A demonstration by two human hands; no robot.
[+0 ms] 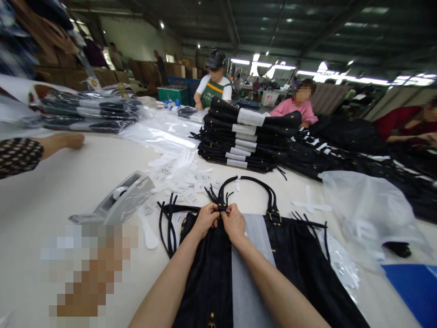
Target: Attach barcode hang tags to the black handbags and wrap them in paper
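Left hand — pinching handle base of black bag, frame centre | right hand — pinching just beside it | forearms converge from bottom edge

Black looped-handle bag: supple, leather-like, mostly matt. Brass-coloured handle buckle: metal, with slight shine. Long pale-grey strip along bag: thin, paper-like, matt. Stacked black folded bags: soft, dull; white wrapping bands paper-like. Flat clear bags: plastic film, highly glossy, creased. Milky crumpled bag: translucent plastic, softer sheen. Small white printed labels: paper-like. White broad tabletop: smooth, low sheen. Black-and-pale patterned sleeve: cloth, matt.
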